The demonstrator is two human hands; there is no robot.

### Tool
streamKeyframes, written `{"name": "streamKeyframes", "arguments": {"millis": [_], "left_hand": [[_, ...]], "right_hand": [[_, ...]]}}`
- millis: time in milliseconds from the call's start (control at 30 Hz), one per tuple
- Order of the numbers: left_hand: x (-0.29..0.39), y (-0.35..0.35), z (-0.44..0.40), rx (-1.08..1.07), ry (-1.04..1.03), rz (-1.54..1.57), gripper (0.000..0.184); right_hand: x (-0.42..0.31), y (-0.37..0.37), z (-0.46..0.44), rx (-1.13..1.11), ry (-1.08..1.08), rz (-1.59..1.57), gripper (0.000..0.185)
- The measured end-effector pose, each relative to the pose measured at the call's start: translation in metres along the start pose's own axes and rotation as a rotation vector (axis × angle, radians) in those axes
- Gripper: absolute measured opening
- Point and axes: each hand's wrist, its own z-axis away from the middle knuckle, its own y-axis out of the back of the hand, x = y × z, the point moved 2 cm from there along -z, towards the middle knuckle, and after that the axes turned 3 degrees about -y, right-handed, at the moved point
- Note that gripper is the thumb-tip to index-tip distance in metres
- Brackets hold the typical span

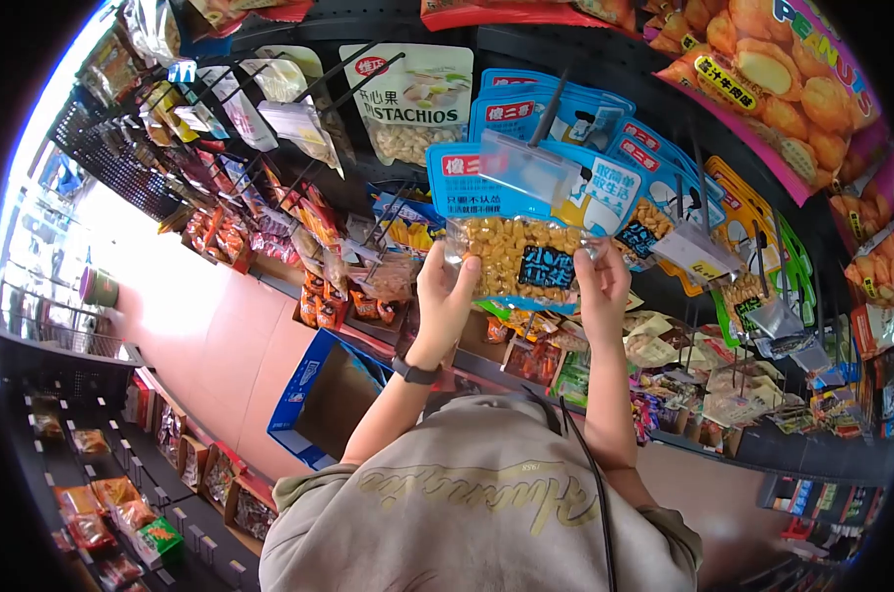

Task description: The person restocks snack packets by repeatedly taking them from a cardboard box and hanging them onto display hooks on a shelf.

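Observation:
Between my two hands is a clear bag of peanuts (501, 259) with a dark blue label and a blue header card (486, 187). My left hand (445, 288) pinches the bag's left edge, thumb on the front. On the opposite edge, my right hand (602, 281) grips with its thumb in front and fingers behind. The card's top lies at a hanging hook with a clear price tag holder (529, 170); whether the bag still hangs on it I cannot tell. More blue-carded bags (556, 99) hang just behind.
A pistachio bag (408, 104) hangs to the left on the rack. Large peanut bags (778, 74) are at upper right. Hooks with tag holders (699, 249) stick out on the right. Below are shelf boxes of small snacks (536, 363) and a blue carton (309, 395) on the floor.

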Motion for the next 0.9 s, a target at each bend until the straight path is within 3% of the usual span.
{"name": "streamKeyframes", "arguments": {"millis": [333, 533, 633, 733, 800, 833, 867, 900], "left_hand": [[0.009, 0.021, 0.014, -0.043, 0.077, 0.054, 0.024], [-0.005, 0.075, 0.037, -0.029, 0.193, 0.006, 0.028], [0.004, 0.124, 0.057, -0.05, 0.278, -0.286, 0.021], [0.023, 0.162, 0.078, 0.06, 0.267, -0.37, 0.023], [0.043, 0.188, 0.093, 0.115, 0.245, -0.671, 0.026], [0.048, 0.201, 0.099, 0.164, 0.203, -0.836, 0.028], [0.057, 0.211, 0.102, 0.156, 0.032, -1.03, 0.027], [0.06, 0.222, 0.105, 0.146, 0.048, -1.097, 0.026]], "right_hand": [[0.007, 0.011, 0.015, -0.215, -0.062, 0.051, 0.014], [0.048, -0.006, 0.022, -0.346, -0.267, 0.008, 0.016], [0.058, -0.026, 0.027, -0.354, -0.302, -0.039, 0.02], [0.067, -0.053, 0.03, -0.585, -0.3, 0.232, 0.016], [0.072, -0.079, 0.03, -0.729, -0.216, 0.293, 0.02], [0.066, -0.096, 0.029, -0.812, -0.219, 0.348, 0.023], [0.059, -0.114, 0.029, -0.894, -0.218, 0.404, 0.027], [0.052, -0.133, 0.031, -0.964, -0.307, 0.443, 0.037]]}}
